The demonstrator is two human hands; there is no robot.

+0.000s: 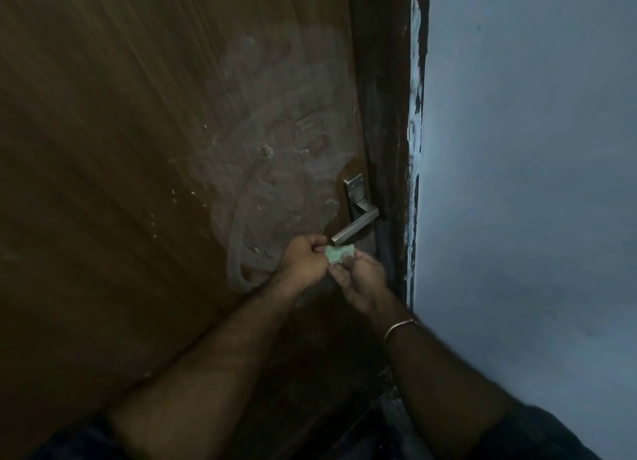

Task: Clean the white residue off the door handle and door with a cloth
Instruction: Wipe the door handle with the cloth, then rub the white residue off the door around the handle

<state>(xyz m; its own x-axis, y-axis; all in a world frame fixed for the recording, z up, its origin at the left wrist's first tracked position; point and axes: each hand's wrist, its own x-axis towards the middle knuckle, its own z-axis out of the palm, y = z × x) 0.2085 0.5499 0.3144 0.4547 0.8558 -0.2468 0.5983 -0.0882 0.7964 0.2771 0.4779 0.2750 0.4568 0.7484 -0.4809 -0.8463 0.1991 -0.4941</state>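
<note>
A brown wooden door fills the left of the view, smeared with swirls of white residue around the lock side. A steel lever handle on its plate sticks out at the door's right edge. Just below the lever's tip, a small pale green cloth is held between both hands. My left hand pinches its left side with curled fingers. My right hand holds its right side from beneath, with a thin bangle on the wrist.
A dark door frame with chipped paint runs down beside the handle. A pale blue wall fills the right side. The floor below is dark and hard to make out.
</note>
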